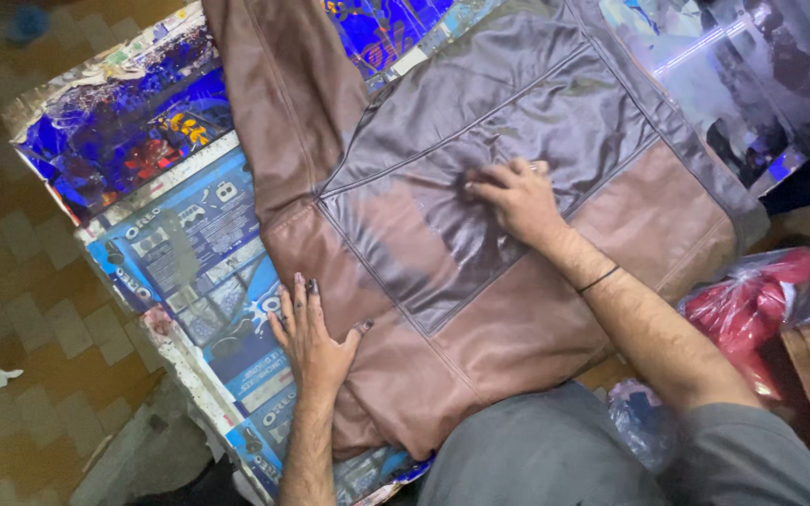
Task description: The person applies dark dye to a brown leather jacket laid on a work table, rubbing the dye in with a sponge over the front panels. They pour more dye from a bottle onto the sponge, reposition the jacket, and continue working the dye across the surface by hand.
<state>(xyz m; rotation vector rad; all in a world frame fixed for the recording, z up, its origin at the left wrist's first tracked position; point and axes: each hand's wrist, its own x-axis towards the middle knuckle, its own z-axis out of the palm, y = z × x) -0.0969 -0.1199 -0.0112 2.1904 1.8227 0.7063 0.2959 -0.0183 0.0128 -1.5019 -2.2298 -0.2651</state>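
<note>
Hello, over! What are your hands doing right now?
Left hand flat on brown jacket edge. Right hand rubbing its dark wet patch. Nothing blocking.

A small leather workshop: a brown jacket panel (517,197) on a table (189,244) covered with printed wrappers, tiled floor (11,300) left.

The bench (189,253) is covered with glossy printed wrapper sheets, mostly blue. A brown leather jacket (480,234) lies spread flat on it, filling the middle and running off toward 12 o'clock. At 3 o'clock, a red plastic bag (752,300) sits by the bench's edge.
</note>
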